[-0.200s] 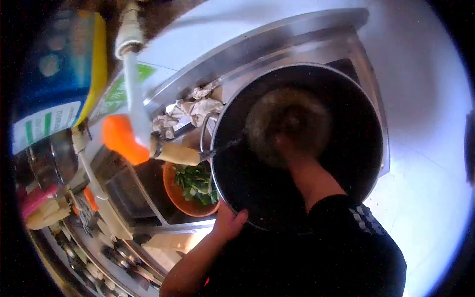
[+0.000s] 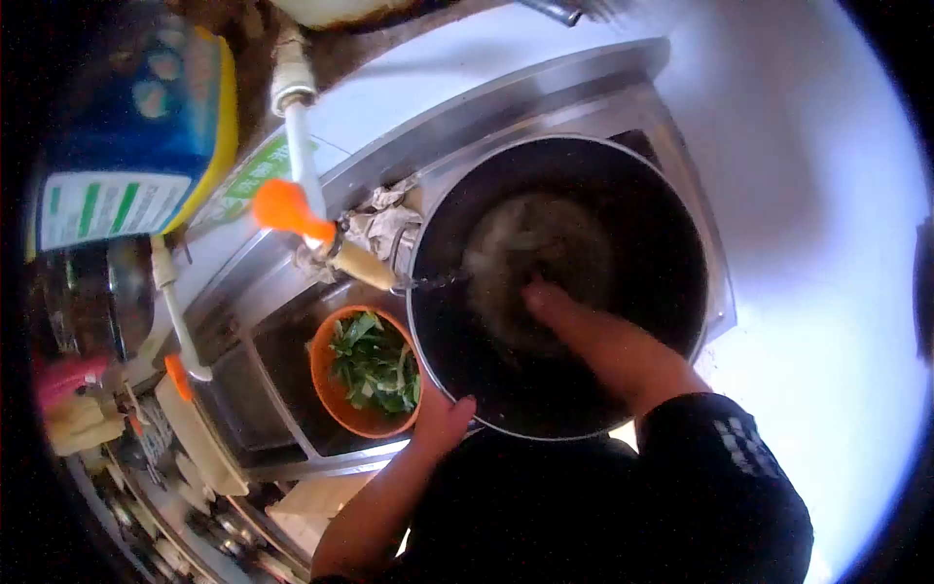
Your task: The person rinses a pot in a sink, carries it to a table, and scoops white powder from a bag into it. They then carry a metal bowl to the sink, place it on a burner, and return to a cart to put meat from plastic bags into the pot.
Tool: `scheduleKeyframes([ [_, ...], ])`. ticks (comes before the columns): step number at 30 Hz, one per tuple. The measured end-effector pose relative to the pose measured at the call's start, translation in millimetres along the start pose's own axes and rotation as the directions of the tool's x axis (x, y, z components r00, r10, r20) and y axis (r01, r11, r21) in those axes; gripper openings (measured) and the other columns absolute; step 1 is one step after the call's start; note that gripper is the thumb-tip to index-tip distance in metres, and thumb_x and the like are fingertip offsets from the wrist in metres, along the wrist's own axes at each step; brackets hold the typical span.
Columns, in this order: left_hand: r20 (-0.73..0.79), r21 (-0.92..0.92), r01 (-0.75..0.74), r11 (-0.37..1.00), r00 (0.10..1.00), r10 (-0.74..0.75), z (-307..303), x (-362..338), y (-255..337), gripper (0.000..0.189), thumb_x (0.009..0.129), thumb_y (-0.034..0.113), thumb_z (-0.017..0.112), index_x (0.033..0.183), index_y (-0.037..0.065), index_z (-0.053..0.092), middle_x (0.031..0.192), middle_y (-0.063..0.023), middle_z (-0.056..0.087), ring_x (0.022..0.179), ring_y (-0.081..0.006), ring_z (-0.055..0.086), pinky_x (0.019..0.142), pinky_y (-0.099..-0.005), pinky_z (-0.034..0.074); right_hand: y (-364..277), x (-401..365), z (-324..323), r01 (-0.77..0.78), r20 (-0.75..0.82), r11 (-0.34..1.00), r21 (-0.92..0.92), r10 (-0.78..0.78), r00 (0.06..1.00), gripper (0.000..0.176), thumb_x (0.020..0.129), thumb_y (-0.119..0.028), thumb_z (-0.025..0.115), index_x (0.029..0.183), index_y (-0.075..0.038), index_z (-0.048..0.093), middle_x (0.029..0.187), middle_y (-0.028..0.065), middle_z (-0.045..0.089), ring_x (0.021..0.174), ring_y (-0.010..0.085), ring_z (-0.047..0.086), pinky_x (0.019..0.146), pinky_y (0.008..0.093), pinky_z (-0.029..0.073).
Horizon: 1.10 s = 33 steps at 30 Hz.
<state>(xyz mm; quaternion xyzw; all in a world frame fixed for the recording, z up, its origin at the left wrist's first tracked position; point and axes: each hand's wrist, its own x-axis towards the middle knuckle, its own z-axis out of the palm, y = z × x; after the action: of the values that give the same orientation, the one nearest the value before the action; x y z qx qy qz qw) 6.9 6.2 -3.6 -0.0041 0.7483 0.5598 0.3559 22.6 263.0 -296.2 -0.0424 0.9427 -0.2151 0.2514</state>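
Note:
A large dark pot [image 2: 632, 214] rests over the metal sink, with water pouring in from the tap [image 2: 362, 263], which has an orange handle. My left hand [image 2: 445, 420] grips the pot's near-left rim, thumb over the edge. Inside the pot my right hand [image 2: 555, 304] reaches down to the murky middle; its fingertips are dim, and whether they hold anything cannot be made out. Just left of the pot, an orange bowl [image 2: 324, 375] holds chopped green leaves [image 2: 375, 362].
A blue and yellow container [image 2: 126, 146] stands at the upper left. A crumpled cloth [image 2: 381, 226] lies behind the pot. Another tap [image 2: 180, 321] with an orange handle is at the left, above a second basin [image 2: 243, 399]. Dishes fill racks at the lower left.
The view has shifted, so the pot appears slightly left and the taps further right. My right hand has moved a little within the pot. My left hand still holds the rim.

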Motion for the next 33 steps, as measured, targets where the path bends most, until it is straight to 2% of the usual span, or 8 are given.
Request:
scheduleKeyframes([
  [3,-0.02,0.075,-0.154,0.985,0.988,0.156,0,3,-8,0.075,0.066,0.004,0.054,0.134,-0.002,0.021,0.124,-0.0187,0.043,0.116,-0.0297,0.043,0.1,-0.0366,0.033,-59,-46,-162,-0.067,0.158,0.995,0.071,0.055,0.986,0.035,0.067,-0.008,0.061,0.102,-0.011,0.061,0.104,0.0228,0.059,0.101,0.0359,0.056,0.084,0.0418,0.048],
  [7,-0.005,0.011,-0.176,0.984,0.984,0.176,0,0,-3,0.071,0.068,0.004,0.054,0.131,-0.004,0.024,0.125,-0.02,0.044,0.118,-0.0309,0.043,0.101,-0.0353,0.032,-78,-113,-284,-0.292,-0.059,0.943,0.158,0.304,0.951,0.045,0.071,-0.001,0.057,0.113,-0.019,0.058,0.119,0.0199,0.049,0.103,0.0381,0.054,0.087,0.0448,0.046],
  [14,-0.003,-0.13,-0.123,0.984,0.992,0.124,3,12,-34,0.071,0.072,0.0,0.052,0.134,-0.002,0.019,0.126,-0.019,0.046,0.116,-0.0292,0.047,0.1,-0.0335,0.034,-49,-217,-411,-0.04,-0.753,0.999,0.001,0.027,0.658,0.026,0.074,-0.003,0.057,0.098,-0.014,0.057,0.107,0.0162,0.053,0.101,0.0375,0.053,0.088,0.0408,0.043],
  [16,0.0,-0.184,-0.177,0.967,0.984,0.18,6,6,-23,0.069,0.073,-0.001,0.052,0.134,-0.003,0.019,0.127,-0.0189,0.046,0.116,-0.0289,0.047,0.1,-0.0334,0.034,-66,-240,-446,-0.262,-0.714,0.951,0.164,0.298,0.634,0.024,0.076,-0.006,0.057,0.099,-0.013,0.057,0.108,0.0154,0.053,0.105,0.0348,0.051,0.09,0.0406,0.042],
  [22,-0.014,-0.283,-0.193,0.939,0.98,0.197,15,5,-29,0.069,0.073,-0.002,0.052,0.134,-0.003,0.018,0.127,-0.0189,0.046,0.117,-0.0293,0.046,0.1,-0.0339,0.034,52,-227,-399,-0.202,-0.725,0.978,-0.054,0.1,0.681,0.036,0.082,-0.015,0.057,0.117,-0.016,0.055,0.12,0.0158,0.051,0.112,0.0333,0.05,0.094,0.0387,0.041],
  [24,-0.033,-0.282,-0.171,0.944,0.985,0.168,15,1,-26,0.07,0.073,-0.001,0.052,0.134,-0.002,0.017,0.127,-0.0199,0.046,0.117,-0.0305,0.046,0.1,-0.0344,0.034,37,-231,-363,-0.296,-0.608,0.95,0.1,0.294,0.738,0.042,0.084,-0.02,0.057,0.125,-0.015,0.049,0.124,0.0166,0.05,0.115,0.0339,0.048,0.097,0.0391,0.039],
  [30,-0.13,0.542,-0.204,0.815,0.938,0.321,0,-22,18,0.081,0.071,0.023,0.069,0.134,-0.004,0.026,0.132,-0.0252,0.036,0.123,-0.038,0.036,0.103,-0.0412,0.03,-20,-267,-262,-0.327,-0.535,0.872,0.364,0.483,0.693,0.049,0.076,-0.02,0.068,0.12,-0.005,0.05,0.108,0.0201,0.06,0.104,0.0339,0.057,0.09,0.04,0.042],
  [33,-0.303,0.507,-0.022,0.862,0.931,0.202,-21,10,44,0.087,0.07,0.029,0.072,0.134,-0.005,0.025,0.134,-0.0244,0.034,0.124,-0.0381,0.034,0.104,-0.0425,0.029,-31,-279,-256,-0.335,-0.299,0.664,0.668,0.652,0.697,0.043,0.072,-0.012,0.066,0.111,-0.002,0.054,0.097,0.0157,0.064,0.091,0.0282,0.061,0.082,0.0362,0.047],
])
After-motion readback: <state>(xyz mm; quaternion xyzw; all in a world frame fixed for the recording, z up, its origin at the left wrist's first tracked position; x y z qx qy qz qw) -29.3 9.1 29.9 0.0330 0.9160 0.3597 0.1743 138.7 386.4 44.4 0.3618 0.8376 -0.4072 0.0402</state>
